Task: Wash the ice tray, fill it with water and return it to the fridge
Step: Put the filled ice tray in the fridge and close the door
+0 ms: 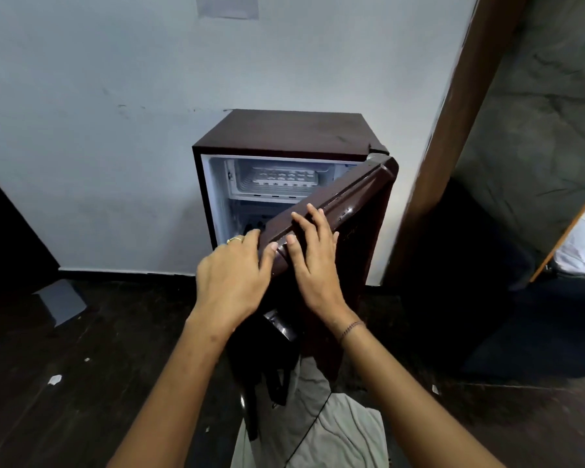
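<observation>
- The left hand [232, 265] is gripping the free edge of the door [348, 204]. Its fingers are reaching round to the inner side and its thumb is lying on the outer face. A ring [235, 239] is showing on one finger.
- The right hand [314, 255] is resting flat on the door's outer face, just beside the left. Its fingers are straight and slightly spread, holding nothing. A bracelet [352, 327] is sitting on its wrist.
- The door is standing part open, hinged on the right, and is hiding part of the inside.
- The fridge [284, 130], small and maroon, is standing against the pale wall [115, 96].
- The freezer [274, 193] at the top of the fridge is holding the tray [281, 177]. The tray is lying flat, white, showing rows of cells. Whether the cells are holding water or ice cannot be told.
- The space below the freezer is showing only dark shapes, too hidden to name.
- A grey cloth [335, 434] is lying under the door, and small scraps are lying on the dark floor [81, 383].
</observation>
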A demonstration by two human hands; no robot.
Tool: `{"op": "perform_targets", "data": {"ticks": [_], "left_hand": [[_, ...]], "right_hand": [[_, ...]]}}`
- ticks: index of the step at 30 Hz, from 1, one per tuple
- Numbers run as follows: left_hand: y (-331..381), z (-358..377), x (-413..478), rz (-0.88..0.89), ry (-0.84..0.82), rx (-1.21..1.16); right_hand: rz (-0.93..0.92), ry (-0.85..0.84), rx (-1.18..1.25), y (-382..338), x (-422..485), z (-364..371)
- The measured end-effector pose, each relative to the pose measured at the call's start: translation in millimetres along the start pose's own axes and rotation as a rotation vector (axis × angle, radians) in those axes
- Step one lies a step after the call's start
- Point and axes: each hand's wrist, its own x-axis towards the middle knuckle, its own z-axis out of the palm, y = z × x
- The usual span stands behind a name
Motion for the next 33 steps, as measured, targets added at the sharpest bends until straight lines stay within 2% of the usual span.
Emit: {"op": "perform_targets", "data": {"ticks": [2,6,7,11,18,23,28,33], "left_hand": [[-15,4,10,-0.001,0.089,0.021],[-46,8,34,0.027,0.153,0.006],[-53,10,40,0.041,0.172,0.004],[-74,15,62,0.082,0.233,-0.014],[-104,18,96,0.147,0.306,-0.045],[-124,30,122,0.159,0.406,-0.091],[-147,61,133,0.072,0.460,-0.251],[-154,102,107,-0.122,0.421,-0.450]], "right_hand": [[0.004,0.079,0.081,0,-8,19],[0.050,0.235,0.035,0,-39,59],[0.091,0.218,0.058,1,-45,69],[0.269,-0.060,0.288,2,-51,102],[0.426,-0.163,0.381,9,-21,132],[0.485,-0.166,0.445,8,-2,158],[0.526,-0.259,0.447,11,18,177],[0.501,-0.318,0.411,27,40,201]]}}
